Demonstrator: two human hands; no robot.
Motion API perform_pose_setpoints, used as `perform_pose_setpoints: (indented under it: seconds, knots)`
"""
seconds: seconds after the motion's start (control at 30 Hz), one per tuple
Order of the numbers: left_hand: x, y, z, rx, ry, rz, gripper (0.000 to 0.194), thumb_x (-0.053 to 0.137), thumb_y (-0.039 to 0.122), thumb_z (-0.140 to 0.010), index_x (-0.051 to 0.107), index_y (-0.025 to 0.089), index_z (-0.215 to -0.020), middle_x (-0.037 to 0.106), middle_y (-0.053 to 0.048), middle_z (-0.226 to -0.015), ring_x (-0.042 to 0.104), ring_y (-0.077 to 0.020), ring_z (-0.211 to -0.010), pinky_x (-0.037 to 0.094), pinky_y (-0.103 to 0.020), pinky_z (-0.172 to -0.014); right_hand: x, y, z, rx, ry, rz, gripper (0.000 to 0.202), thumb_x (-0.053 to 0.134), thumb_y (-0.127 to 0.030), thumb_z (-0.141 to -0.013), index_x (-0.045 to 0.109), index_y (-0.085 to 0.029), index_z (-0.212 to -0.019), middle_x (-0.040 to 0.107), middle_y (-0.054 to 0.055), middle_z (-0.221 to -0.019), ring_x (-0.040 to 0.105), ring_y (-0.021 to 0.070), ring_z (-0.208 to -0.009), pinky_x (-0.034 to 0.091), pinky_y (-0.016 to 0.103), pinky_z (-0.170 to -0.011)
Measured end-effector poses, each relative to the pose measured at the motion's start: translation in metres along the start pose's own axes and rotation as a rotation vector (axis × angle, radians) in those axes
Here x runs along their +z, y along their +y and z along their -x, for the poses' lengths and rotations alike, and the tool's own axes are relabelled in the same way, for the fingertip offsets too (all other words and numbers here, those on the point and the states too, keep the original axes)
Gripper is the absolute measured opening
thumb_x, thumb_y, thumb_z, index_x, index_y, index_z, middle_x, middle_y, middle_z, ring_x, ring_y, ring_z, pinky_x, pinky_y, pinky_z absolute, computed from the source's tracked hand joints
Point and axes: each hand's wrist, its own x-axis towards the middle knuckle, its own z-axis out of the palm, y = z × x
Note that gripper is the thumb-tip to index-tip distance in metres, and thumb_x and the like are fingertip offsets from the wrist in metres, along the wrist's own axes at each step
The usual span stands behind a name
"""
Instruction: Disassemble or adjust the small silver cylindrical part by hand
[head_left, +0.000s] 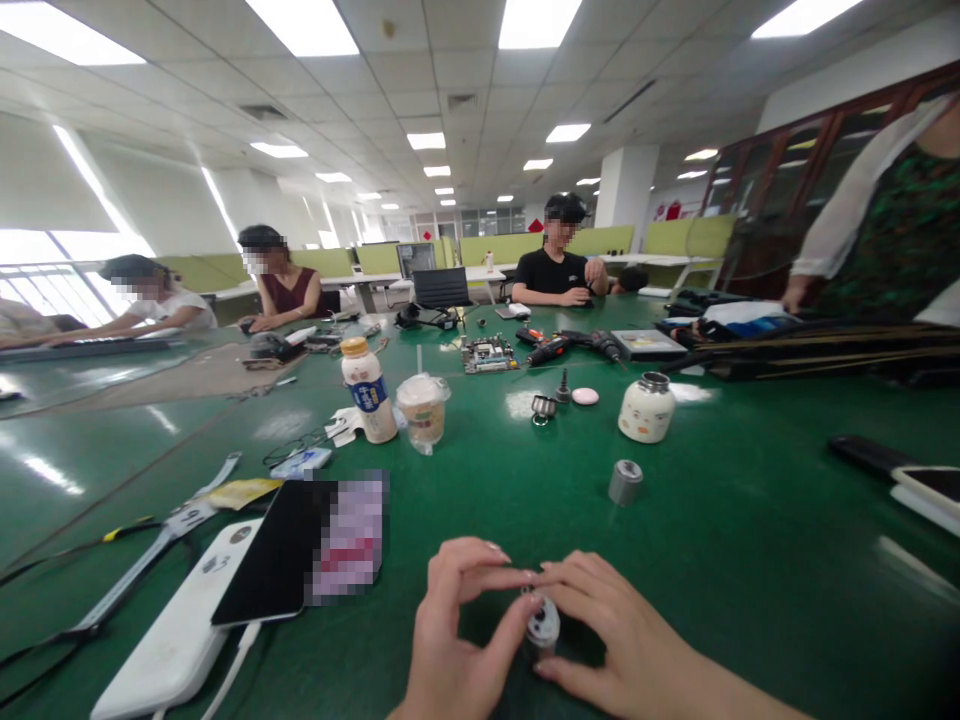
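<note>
A small metal cylinder stands low in front of me, its pale round top marked with dark spots. My left hand has its thumb at the cylinder's upper rim and its index finger reaching over behind it. From the other side, my right hand curls around the same cylinder, with its thumb near the base and its fingertips meeting the left ones behind the top. Whatever lies between the fingertips is too small to make out. A second metal cylinder stands on the green table beyond my right hand.
On the left lie a white power bank, a black phone and a strap. Ahead stand a bottle, a drink cup and a cream jar. Farther back are a circuit board, power drills and several people.
</note>
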Motion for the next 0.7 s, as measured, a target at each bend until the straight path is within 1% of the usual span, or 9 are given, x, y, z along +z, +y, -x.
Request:
perform_pose_setpoints:
  seconds: [0.07, 0.13, 0.3, 0.37, 0.47, 0.53, 0.57, 0.63, 0.7]
  knots:
    - [0.0003, 0.0049, 0.0022, 0.023, -0.048, -0.023, 0.021, 0.077, 0.02, -0.077, 0.064, 0.022, -0.094, 0.072, -0.004, -0.088, 0.068, -0.0228, -0.093, 0.053, -0.035, -0.084, 0.0007, 0.0005, 0.0001, -0.011, 0.014, -0.004, 0.042, 0.074, -0.039, -0.079, 0.066, -0.02, -0.116, 0.068, 0.01, -0.118, 0.059, 0.0284, -0.109, 0.043, 0.044, -0.099]
    - [0.0005, 0.0074, 0.0031, 0.009, -0.078, -0.04, 0.019, 0.077, 0.02, -0.076, 0.067, 0.022, -0.092, 0.072, -0.004, -0.09, 0.068, -0.0232, -0.092, 0.054, -0.035, -0.082, 0.0014, 0.0014, 0.0005, -0.022, 0.019, -0.004, 0.043, 0.074, -0.039, -0.079, 0.066, -0.02, -0.117, 0.068, 0.01, -0.118, 0.059, 0.0286, -0.108, 0.042, 0.045, -0.099]
    - [-0.001, 0.0089, 0.0021, -0.042, -0.152, -0.029, 0.019, 0.072, 0.017, -0.078, 0.068, 0.025, -0.095, 0.071, -0.004, -0.097, 0.069, -0.0228, -0.093, 0.054, -0.036, -0.084, 0.0013, 0.002, 0.001, -0.019, 0.005, -0.007, 0.042, 0.074, -0.038, -0.079, 0.066, -0.02, -0.116, 0.068, 0.01, -0.12, 0.058, 0.0295, -0.109, 0.041, 0.046, -0.099]
    - [-0.003, 0.0095, 0.0024, -0.036, -0.209, -0.017, 0.024, 0.067, 0.013, -0.08, 0.068, 0.025, -0.101, 0.07, -0.005, -0.105, 0.069, -0.0233, -0.097, 0.053, -0.038, -0.088, 0.0002, 0.001, 0.0006, -0.017, -0.007, -0.013, 0.04, 0.074, -0.036, -0.078, 0.066, -0.02, -0.114, 0.068, 0.01, -0.119, 0.058, 0.0291, -0.108, 0.042, 0.045, -0.097]
    - [-0.0062, 0.0105, 0.004, -0.017, -0.283, 0.017, 0.042, 0.06, 0.009, -0.079, 0.061, 0.026, -0.118, 0.067, -0.008, -0.118, 0.064, -0.0258, -0.109, 0.05, -0.042, -0.094, -0.0021, -0.0012, -0.0005, 0.001, -0.026, -0.016, 0.035, 0.074, -0.034, -0.078, 0.067, -0.02, -0.11, 0.068, 0.009, -0.115, 0.058, 0.0279, -0.103, 0.044, 0.044, -0.092]
    - [-0.0071, 0.0109, 0.0052, -0.023, -0.285, 0.043, 0.05, 0.06, 0.009, -0.078, 0.054, 0.024, -0.125, 0.066, -0.009, -0.12, 0.061, -0.0271, -0.114, 0.048, -0.044, -0.097, -0.0031, -0.0021, -0.0012, 0.007, -0.039, -0.019, 0.033, 0.073, -0.035, -0.079, 0.067, -0.02, -0.109, 0.068, 0.009, -0.112, 0.058, 0.0273, -0.1, 0.045, 0.043, -0.09]
    - [-0.007, 0.0109, 0.0057, -0.032, -0.277, 0.046, 0.05, 0.061, 0.01, -0.078, 0.052, 0.024, -0.126, 0.068, -0.009, -0.118, 0.06, -0.0274, -0.114, 0.048, -0.045, -0.097, -0.0033, -0.0021, -0.0013, 0.006, -0.039, -0.02, 0.034, 0.073, -0.036, -0.079, 0.067, -0.02, -0.109, 0.068, 0.009, -0.112, 0.058, 0.0275, -0.1, 0.045, 0.043, -0.09]
    - [-0.0061, 0.0105, 0.0064, -0.051, -0.259, 0.032, 0.047, 0.064, 0.012, -0.078, 0.054, 0.023, -0.122, 0.071, -0.008, -0.11, 0.061, -0.0276, -0.111, 0.047, -0.046, -0.097, -0.0031, -0.0014, -0.0012, -0.004, -0.035, -0.02, 0.037, 0.073, -0.037, -0.079, 0.067, -0.02, -0.111, 0.067, 0.009, -0.116, 0.058, 0.0284, -0.104, 0.044, 0.044, -0.093]
    - [-0.0047, 0.0101, 0.0062, -0.065, -0.257, 0.014, 0.039, 0.065, 0.013, -0.079, 0.059, 0.023, -0.116, 0.072, -0.007, -0.105, 0.063, -0.0273, -0.108, 0.048, -0.046, -0.095, -0.0022, -0.0003, -0.0008, -0.009, -0.028, -0.019, 0.039, 0.074, -0.037, -0.079, 0.066, -0.021, -0.114, 0.067, 0.009, -0.12, 0.057, 0.029, -0.108, 0.042, 0.046, -0.097]
